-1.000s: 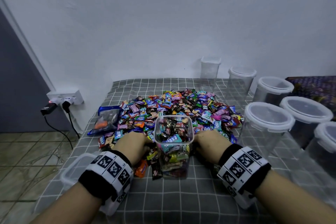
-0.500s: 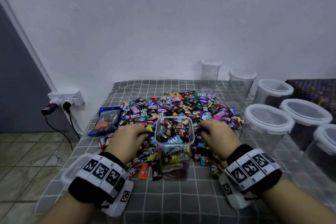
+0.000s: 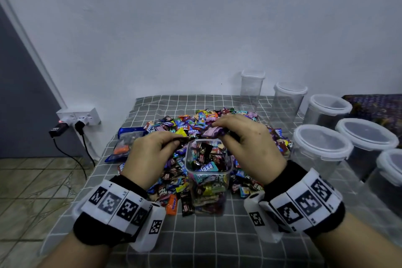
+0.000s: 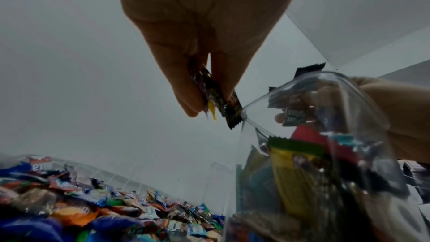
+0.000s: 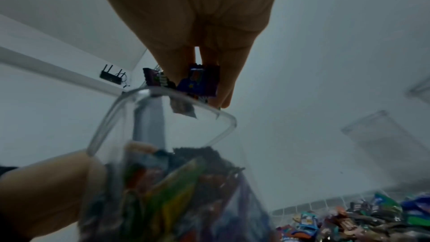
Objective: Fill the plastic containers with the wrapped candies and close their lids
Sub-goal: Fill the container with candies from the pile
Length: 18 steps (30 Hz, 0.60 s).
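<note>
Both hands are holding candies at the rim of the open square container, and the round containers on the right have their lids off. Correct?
Not quite: the round containers have their lids on, as the head view shows. The rest holds: left hand and right hand grip candies at the open square container.

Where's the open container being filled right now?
Head view: the open square container stands centre on the checked cloth, at the near edge of the candy pile, between the left hand and right hand, with lidded containers to its right.

Dim, cool bluish light, soft faint shadows, wide-angle bending at edges, wrist views grainy, foreground candies blurred
</note>
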Available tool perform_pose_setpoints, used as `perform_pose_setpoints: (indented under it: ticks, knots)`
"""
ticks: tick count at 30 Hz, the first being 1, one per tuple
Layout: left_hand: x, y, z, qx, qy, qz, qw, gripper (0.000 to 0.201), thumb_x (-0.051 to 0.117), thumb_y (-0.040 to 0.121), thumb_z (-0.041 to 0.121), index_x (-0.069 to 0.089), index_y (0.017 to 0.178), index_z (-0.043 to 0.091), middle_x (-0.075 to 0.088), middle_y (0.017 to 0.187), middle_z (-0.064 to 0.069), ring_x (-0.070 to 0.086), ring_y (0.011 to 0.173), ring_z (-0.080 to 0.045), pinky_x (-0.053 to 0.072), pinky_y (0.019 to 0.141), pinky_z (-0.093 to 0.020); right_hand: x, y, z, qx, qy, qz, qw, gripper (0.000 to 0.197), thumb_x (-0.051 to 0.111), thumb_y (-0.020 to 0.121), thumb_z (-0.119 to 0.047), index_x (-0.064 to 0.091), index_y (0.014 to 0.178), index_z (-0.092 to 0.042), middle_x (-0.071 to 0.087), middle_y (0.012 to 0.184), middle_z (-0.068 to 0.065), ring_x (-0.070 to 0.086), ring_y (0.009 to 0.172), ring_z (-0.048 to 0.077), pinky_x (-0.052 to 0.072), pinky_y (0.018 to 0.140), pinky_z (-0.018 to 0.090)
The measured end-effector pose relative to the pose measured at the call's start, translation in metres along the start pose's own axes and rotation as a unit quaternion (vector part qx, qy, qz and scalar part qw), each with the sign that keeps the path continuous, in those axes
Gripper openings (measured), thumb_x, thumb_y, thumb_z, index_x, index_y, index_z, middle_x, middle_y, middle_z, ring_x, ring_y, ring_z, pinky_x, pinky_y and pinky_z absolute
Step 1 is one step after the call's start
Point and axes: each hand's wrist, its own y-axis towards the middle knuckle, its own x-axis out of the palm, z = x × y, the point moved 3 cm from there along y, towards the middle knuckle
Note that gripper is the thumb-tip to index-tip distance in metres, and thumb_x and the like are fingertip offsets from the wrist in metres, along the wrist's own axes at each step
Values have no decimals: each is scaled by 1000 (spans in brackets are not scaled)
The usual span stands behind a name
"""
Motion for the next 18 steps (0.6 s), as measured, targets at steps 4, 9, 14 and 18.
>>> perform_pose_setpoints:
  ticks: [4,9,14,18]
  knots:
    - [0,-2,2,11,-16,5,1000,22,64,87,10,74,103,22,62,84,23,61,81,1,54,79,-29,12,-4,-8,-18,3,-33,999,28,50,81,-16,71,98,-9,70,101,3,66,95,20,45,85,30]
    - [1,-2,-1,14,-32,9,999,23,63,87,9,73,103,23,64,87,23,63,81,-2,55,78,-36,21,-7,-8,-7,10,-66,998,31,53,83,-20,71,106,-11,68,110,2,64,101,18,44,88,26]
    - [2,-2,-5,10,-43,18,999,23,64,86,9,74,102,23,66,88,20,63,80,-1,56,79,-36,26,-10,-5,15,18,-99,995,44,57,82,-30,62,123,-13,61,127,2,56,118,17,36,100,20]
    - [2,-3,-8,-6,-66,20,998,23,63,87,8,73,102,23,68,92,16,66,84,-7,56,79,-39,21,-16,-1,41,44,-81,995,64,55,80,-52,54,132,-14,53,136,-1,44,127,7,24,105,11]
